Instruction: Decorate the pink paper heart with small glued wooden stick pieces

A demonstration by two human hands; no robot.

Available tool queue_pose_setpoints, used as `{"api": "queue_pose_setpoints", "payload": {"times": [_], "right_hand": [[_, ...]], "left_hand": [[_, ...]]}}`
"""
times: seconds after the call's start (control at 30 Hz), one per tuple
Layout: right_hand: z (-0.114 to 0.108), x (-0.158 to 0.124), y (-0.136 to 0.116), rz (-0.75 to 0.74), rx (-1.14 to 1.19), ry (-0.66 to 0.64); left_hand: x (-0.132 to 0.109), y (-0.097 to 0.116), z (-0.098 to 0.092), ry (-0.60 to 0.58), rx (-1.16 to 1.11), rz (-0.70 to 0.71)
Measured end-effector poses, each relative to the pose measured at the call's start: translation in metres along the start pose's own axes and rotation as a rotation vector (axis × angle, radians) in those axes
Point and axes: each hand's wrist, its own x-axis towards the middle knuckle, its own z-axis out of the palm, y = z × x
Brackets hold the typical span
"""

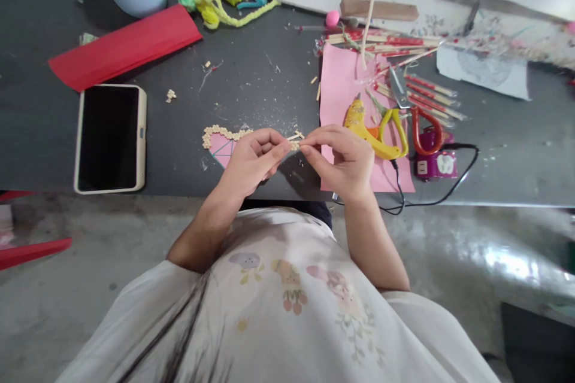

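Observation:
My left hand (254,158) and my right hand (344,158) meet above the near edge of the dark table (251,78). Both pinch the ends of a small pale wooden stick piece (295,142) between their fingertips. Just behind my left hand lies a pink heart-shaped card (222,145), edged along its top with small beige stick pieces. My left hand covers part of it. A yellow glue gun (366,128) rests on a pink paper sheet (344,81) right of my right hand.
A phone in a cream case (110,137) lies at the left. A folded red paper (123,45) sits behind it. Red-handled scissors (420,125), a purple power strip (433,161) and several sticks (426,93) lie at the right.

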Motion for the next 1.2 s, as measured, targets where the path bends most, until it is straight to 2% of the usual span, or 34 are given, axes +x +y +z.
{"api": "queue_pose_setpoints", "payload": {"times": [0.4,0.73,1.2], "right_hand": [[-0.0006,0.0011,0.0075,-0.005,0.023,-0.013],[0.0000,0.0006,0.0082,-0.089,-0.038,-0.019],[-0.0085,0.0015,0.0075,-0.134,-0.110,-0.124]], "left_hand": [[0.0002,-0.0021,-0.0014,-0.011,0.018,0.005],[-0.0013,0.0030,-0.0008,-0.037,0.014,-0.048],[-0.0007,0.0022,-0.0004,-0.014,0.000,-0.033]]}}
